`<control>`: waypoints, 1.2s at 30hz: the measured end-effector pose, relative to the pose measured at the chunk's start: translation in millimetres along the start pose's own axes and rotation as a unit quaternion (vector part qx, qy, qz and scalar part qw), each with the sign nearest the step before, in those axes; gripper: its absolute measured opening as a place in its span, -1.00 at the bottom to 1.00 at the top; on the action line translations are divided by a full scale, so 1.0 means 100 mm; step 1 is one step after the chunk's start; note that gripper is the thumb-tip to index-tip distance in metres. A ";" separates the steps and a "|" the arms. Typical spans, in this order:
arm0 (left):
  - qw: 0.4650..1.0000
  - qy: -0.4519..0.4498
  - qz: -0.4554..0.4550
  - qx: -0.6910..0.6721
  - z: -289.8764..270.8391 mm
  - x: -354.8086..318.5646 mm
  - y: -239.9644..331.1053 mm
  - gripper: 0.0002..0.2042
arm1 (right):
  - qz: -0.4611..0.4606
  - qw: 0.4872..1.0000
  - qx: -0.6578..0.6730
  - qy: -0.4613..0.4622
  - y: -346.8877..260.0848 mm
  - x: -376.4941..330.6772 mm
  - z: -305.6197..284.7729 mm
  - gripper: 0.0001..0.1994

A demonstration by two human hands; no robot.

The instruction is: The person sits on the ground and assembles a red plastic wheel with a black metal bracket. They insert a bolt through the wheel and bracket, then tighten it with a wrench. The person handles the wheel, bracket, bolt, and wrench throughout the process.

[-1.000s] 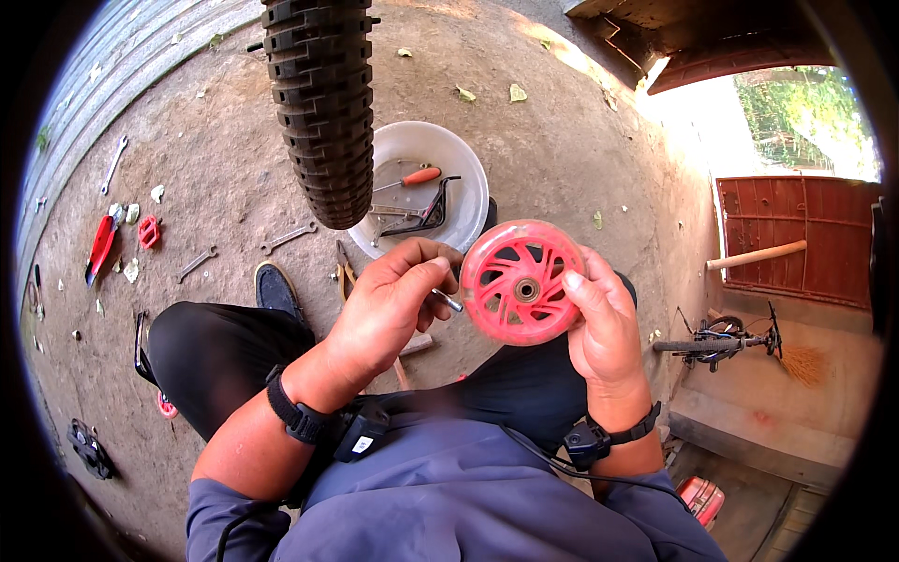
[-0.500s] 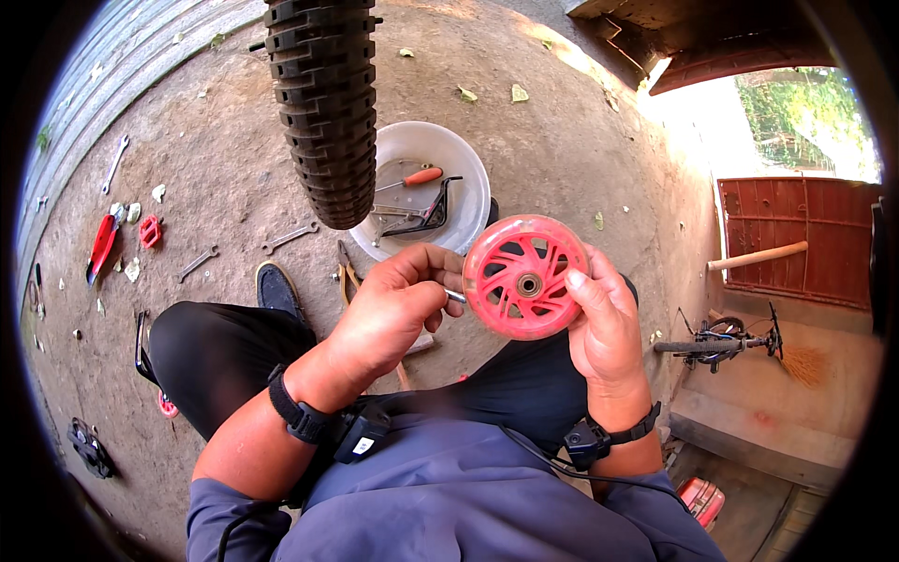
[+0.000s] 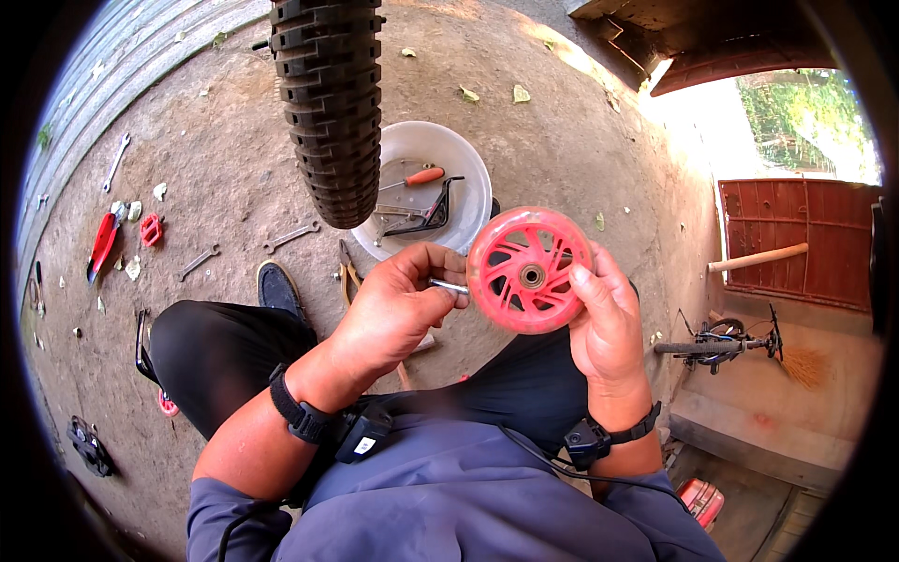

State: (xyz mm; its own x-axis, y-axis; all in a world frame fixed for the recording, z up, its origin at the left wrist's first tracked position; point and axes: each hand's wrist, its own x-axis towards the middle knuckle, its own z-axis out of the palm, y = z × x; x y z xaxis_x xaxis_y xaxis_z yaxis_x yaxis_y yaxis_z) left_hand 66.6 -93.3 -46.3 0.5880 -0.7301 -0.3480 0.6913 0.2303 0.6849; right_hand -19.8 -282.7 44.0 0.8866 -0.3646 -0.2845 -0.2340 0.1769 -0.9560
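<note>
In my right hand I hold a pink scooter wheel by its right side, thumb on its spokes. The wheel faces up, showing a metal bearing at its hub. My left hand is closed around a short silver metal pin, pinched between thumb and fingers. The pin's tip lies close to the wheel's left rim; whether they touch I cannot tell. Beyond my hands a white plastic basin contains an orange-handled screwdriver and a black metal bracket.
A knobby black tyre hangs above the ground ahead. Pliers lie beside my left shoe. Spanners, a red pedal and a red-handled tool are scattered leftward. A small bicycle stands at the right.
The wheel has shifted slightly upward and right in my right hand. The pin in my left hand has turned, and more of its length shows.
</note>
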 end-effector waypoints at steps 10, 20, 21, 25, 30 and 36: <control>1.000 0.017 0.000 0.005 -0.01 0.01 -0.01 -0.82 | -0.001 1.000 -0.002 0.008 -0.01 0.01 0.00 -0.62; 0.999 0.037 -0.022 -0.004 0.00 0.00 0.01 -0.79 | -0.002 1.000 0.004 0.015 -0.02 0.01 0.01 -0.62; 0.999 0.043 -0.030 -0.007 0.01 0.00 0.02 -0.77 | -0.003 1.000 0.005 0.015 -0.02 0.01 0.02 -0.62; 0.998 0.031 -0.045 -0.012 -0.02 -0.01 0.03 -0.73 | -0.009 1.000 0.005 0.016 -0.01 0.01 0.01 -0.63; 0.998 0.042 -0.034 -0.032 0.00 -0.01 0.01 -0.71 | -0.019 1.000 0.006 0.022 0.00 0.02 -0.02 -0.61; 0.995 0.032 -0.039 -0.087 -0.03 -0.01 0.03 -0.74 | -0.034 0.999 -0.009 0.030 0.00 0.03 -0.06 -0.59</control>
State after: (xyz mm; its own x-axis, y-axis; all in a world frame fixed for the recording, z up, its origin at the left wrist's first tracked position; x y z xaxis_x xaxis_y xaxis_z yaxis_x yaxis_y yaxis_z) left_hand 69.2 -90.0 -46.2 0.5510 -0.7092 -0.4397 0.7951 0.2863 0.5347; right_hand -19.1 -289.1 42.2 0.8750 -0.4299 -0.2225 -0.1818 0.1341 -0.9741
